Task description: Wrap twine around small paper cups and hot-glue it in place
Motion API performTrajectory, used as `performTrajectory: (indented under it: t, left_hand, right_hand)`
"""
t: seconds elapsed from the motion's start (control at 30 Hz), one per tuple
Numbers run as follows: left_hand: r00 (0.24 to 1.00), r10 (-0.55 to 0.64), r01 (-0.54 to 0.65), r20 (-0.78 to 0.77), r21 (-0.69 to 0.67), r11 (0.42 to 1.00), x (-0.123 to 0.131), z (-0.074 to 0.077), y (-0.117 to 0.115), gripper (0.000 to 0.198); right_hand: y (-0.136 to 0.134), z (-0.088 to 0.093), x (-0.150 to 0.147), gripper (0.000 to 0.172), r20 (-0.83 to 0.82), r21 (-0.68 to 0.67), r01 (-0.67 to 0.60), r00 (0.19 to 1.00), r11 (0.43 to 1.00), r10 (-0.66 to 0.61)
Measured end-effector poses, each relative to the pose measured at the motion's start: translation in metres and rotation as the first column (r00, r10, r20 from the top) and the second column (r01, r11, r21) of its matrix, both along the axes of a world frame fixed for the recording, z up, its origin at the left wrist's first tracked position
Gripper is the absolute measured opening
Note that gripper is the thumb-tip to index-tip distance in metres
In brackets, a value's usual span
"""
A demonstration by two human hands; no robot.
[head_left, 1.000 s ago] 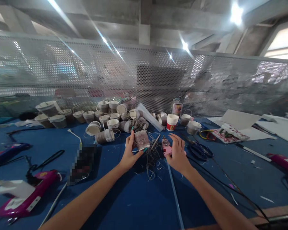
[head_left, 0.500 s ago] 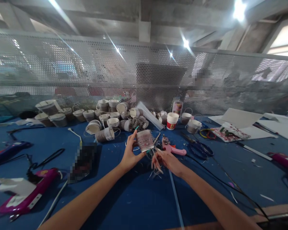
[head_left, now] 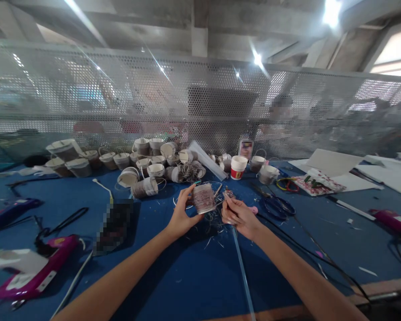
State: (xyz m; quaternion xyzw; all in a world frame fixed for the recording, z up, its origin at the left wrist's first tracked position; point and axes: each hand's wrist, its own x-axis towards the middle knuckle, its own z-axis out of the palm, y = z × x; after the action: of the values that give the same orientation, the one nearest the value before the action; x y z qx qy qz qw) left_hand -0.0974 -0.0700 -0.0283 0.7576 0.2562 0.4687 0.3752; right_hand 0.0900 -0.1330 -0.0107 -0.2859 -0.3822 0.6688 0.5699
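Observation:
My left hand grips a small paper cup wrapped in brownish string, held tilted above the blue table. My right hand is closed just to the right of the cup, fingers pinched on a thin strand that I cannot make out clearly. Loose string scraps lie on the table under both hands. A pink glue gun lies behind my right hand, mostly hidden by it.
Several wrapped cups are heaped at the back by a perforated metal screen. A red-and-white cup stack, black scissors, magenta glue guns, cables and white sheets lie around. A person sits behind the screen.
My right hand left the pink glue gun, dropped to the string scraps, then rose to the cup's right side. The left hand kept the cup and tilted it slightly.

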Motion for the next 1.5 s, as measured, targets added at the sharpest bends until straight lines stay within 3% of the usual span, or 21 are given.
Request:
performTrajectory:
  t: [0.5, 0.73, 1.0, 1.37, 1.5]
  left_hand:
    - [0.991, -0.092, 0.105, 0.096, -0.142, 0.984, -0.001, 0.004, -0.006, 0.075]
    - [0.983, -0.096, 0.127, 0.159, -0.203, 0.971, -0.001, 0.001, -0.005, 0.075]
    - [0.968, -0.112, 0.162, 0.225, -0.218, 0.963, 0.002, -0.001, -0.005, 0.070]
    - [0.953, -0.051, 0.142, 0.297, -0.295, 0.945, 0.007, -0.010, -0.002, 0.071]
    - [0.946, -0.077, 0.199, 0.314, -0.379, 0.904, 0.006, -0.017, 0.003, 0.069]
  right_hand:
    - [0.002, -0.004, 0.002, 0.027, -0.139, -0.163, -0.179, 0.978, 0.970, 0.157]
    - [0.003, -0.009, 0.003, 0.027, -0.139, -0.190, -0.200, 0.975, 0.961, 0.175]
    - [0.001, -0.007, -0.004, 0.034, -0.043, -0.205, -0.141, 0.990, 0.969, 0.135]
    - [0.004, -0.016, -0.011, 0.037, 0.138, -0.096, -0.029, 0.989, 0.995, 0.042]
    - [0.004, -0.019, -0.013, 0.040, 0.302, 0.002, 0.111, 0.947, 0.994, -0.106]
